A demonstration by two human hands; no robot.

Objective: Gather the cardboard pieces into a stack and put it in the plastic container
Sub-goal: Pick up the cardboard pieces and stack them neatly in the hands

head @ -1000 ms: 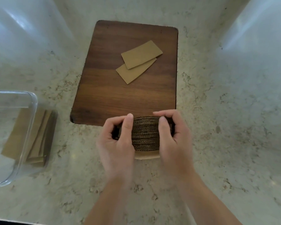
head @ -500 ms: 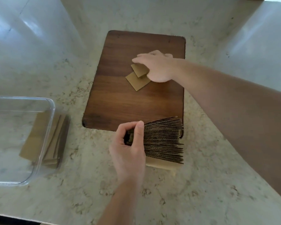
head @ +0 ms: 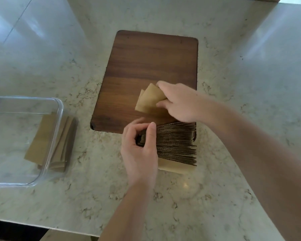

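Observation:
A thick stack of corrugated cardboard pieces stands on edge at the near end of the dark wooden board, fanned out to the right. My left hand pinches its left end. Just above the stack, my right hand holds two tan cardboard pieces lifted off the board. The clear plastic container sits at the left, with a few flat cardboard pieces inside it.
Everything rests on a pale marble countertop whose front edge runs along the bottom left. Light walls rise at the far left and far right.
My right hand left the stack, reached to the two loose pieces on the board, picked them up and brought them back toward the stack. The stack fanned out in my left hand.

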